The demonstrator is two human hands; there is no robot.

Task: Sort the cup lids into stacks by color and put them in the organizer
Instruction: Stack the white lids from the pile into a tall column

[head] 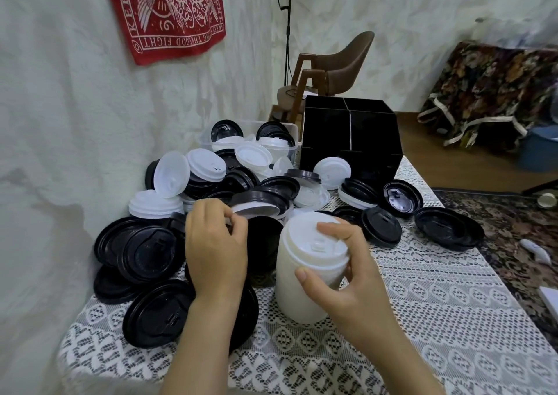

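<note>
A red wall cloth (pixel 164 11) is hanging far left, its upside-down lettering including "FIGHT". Loose black and white lids (pixel 145 246), too many to count, are crowding the lace-covered table (pixel 422 304). The left hand (pixel 216 243) is pinching one lid (pixel 256 210) with curled fingers. The right hand (pixel 338 277) is gripping one white lid stack (pixel 290 298). One black four-compartment organizer (pixel 350 141) is standing far right.

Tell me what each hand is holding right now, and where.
Right hand grips the white lid stack around its top. Left hand pinches the rim of a tilted lid above the black stack.
</note>
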